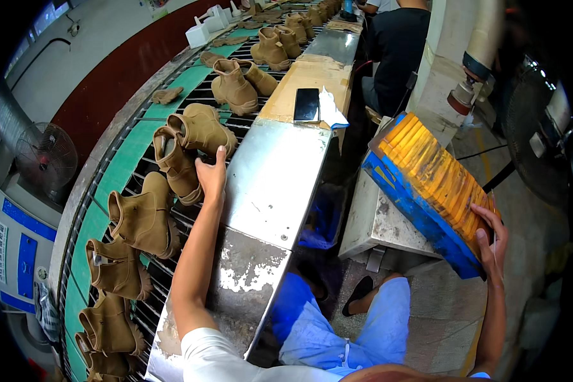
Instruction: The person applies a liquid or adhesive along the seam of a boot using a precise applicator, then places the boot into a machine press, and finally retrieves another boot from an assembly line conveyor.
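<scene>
My left hand (212,175) is at the edge of the rack, next to a pair of tan ankle boots. One boot (177,167) stands beside the thumb; its mate (204,129) leans just beyond the fingertips. The thumb and a raised finger are apart; the other fingers are hidden, and whether they touch a boot is unclear. On my right, the other hand (492,239) lies with fingers stretched over the lower end of a tilted block (426,159), yellow and ribbed on top with worn blue sides. The block rests over a grey metal bench (388,219).
More tan boots (140,216) line the barred rack with its green strip (118,178), near and far. A metal ledge (270,172) runs alongside, carrying a black phone (307,105) and white paper (331,109). A person in black (398,54) sits farther along; fans stand both sides.
</scene>
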Available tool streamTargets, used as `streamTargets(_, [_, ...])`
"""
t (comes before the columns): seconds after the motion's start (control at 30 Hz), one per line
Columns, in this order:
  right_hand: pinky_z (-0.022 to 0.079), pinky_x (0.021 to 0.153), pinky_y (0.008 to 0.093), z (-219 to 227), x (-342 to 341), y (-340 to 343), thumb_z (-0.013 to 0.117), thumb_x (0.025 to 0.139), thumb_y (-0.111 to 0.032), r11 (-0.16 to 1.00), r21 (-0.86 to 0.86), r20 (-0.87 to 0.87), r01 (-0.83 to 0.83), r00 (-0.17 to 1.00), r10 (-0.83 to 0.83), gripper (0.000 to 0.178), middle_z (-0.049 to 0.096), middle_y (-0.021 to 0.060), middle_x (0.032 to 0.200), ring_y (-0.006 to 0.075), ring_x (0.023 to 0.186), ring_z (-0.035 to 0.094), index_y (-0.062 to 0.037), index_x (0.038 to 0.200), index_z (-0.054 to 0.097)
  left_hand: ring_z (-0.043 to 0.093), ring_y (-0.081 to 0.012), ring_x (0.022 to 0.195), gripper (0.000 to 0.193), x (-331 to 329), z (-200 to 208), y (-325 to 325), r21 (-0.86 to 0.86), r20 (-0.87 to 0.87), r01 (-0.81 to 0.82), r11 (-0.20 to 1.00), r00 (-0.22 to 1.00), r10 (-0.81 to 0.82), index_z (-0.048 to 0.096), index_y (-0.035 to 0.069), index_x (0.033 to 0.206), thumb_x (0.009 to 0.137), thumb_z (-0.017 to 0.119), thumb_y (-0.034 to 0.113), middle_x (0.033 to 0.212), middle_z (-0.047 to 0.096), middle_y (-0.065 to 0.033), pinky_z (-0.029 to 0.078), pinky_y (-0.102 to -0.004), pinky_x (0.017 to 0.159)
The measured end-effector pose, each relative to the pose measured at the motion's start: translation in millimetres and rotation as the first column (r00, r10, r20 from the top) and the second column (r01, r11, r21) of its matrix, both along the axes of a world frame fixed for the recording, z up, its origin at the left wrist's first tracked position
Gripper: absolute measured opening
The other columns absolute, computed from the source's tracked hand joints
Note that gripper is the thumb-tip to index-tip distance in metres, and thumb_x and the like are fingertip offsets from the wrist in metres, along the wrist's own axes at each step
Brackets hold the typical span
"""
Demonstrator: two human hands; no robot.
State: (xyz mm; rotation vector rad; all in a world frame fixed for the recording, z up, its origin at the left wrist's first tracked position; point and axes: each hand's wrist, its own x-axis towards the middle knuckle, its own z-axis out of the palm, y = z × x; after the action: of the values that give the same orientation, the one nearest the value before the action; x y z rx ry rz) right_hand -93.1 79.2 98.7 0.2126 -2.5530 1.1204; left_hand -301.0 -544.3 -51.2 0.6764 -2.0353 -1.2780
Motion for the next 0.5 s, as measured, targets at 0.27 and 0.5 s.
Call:
streamTargets(0.27, [0.045,0.11,0.0399,3,7,0,0.065,0.095,-0.049,1.0,0.008,-0.016,0.026,1.0,-0.026,0.061,0.072,0.0191,0.125,0.0293,0.121,0.066,0.0046,0.123,0.069,0.046,-0.0374,0.143,0.126,-91,4,-11,-0.114,-0.195,0.122,0.986,0.97,-0.143,0.022,-0.002,0.161,0.07,0.089,0.055,0.156,0.041,-0.0259,0.04,-0.0475,0.115])
streamTargets(0.5, [0.047,0.108,0.0397,-1,10,-2,0.068,0.097,-0.028,0.975,0.169,-0.138,0.143,0.983,-0.12,0.04,0.073,0.0171,0.124,0.0298,0.119,0.068,-0.0001,0.124,0.071,0.061,-0.0307,0.123,0.104,-79,45,-9,0.248,-0.322,0.158,0.956,0.944,-0.072,0.038,0.002,0.155,0.071,0.09,0.032,0.139,0.06,-0.0185,0.051,-0.0426,0.103])
